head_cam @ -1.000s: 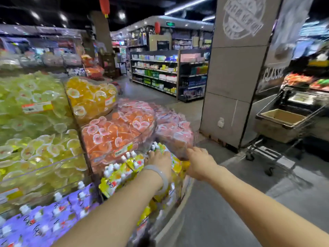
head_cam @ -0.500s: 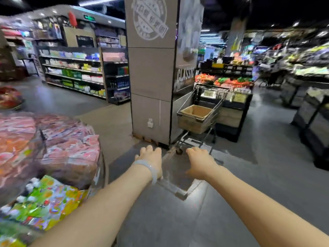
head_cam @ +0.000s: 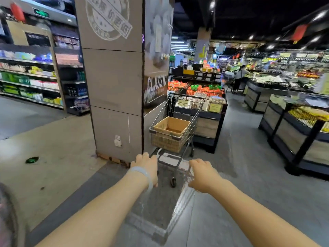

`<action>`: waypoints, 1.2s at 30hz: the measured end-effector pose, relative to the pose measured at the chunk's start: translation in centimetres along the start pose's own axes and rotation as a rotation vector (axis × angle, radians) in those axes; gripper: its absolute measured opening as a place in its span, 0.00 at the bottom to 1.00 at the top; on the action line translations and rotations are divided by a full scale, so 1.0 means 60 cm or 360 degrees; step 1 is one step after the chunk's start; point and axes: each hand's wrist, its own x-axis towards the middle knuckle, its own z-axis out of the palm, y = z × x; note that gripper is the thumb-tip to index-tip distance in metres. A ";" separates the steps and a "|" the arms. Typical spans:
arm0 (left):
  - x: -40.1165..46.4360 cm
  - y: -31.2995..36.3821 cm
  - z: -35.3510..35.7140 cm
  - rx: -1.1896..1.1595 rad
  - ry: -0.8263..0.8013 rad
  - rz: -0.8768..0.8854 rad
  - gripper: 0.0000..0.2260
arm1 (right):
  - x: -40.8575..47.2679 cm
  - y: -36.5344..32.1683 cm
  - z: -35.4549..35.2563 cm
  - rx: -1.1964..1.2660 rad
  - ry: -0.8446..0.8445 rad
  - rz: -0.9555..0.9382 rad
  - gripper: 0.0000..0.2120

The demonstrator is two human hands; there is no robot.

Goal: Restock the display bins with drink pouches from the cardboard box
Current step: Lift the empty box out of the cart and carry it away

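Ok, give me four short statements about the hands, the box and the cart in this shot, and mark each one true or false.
1. The cardboard box sits inside the shopping cart. True.
2. The left hand holds a drink pouch. False: it holds nothing.
3. The right hand grips the cart's handle. False: it is short of the cart, touching nothing.
4. The cart stands beside the grey pillar. True.
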 end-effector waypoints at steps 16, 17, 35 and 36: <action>0.617 -0.027 -0.038 0.0058 -0.0169 0.0099 0.28 | 0.626 0.082 -0.033 0.0140 -0.0088 0.0122 0.27; 0.660 -0.034 -0.046 0.0053 -0.0179 0.0079 0.30 | 0.670 0.082 -0.040 0.0134 -0.0087 0.0101 0.27; 1.402 -0.157 -0.094 -0.0006 -0.0240 0.0210 0.33 | 1.367 0.099 -0.086 0.0232 -0.0072 0.0292 0.24; 1.440 -0.157 -0.098 0.0006 -0.0232 0.0234 0.33 | 1.395 0.106 -0.091 0.0231 -0.0076 0.0314 0.25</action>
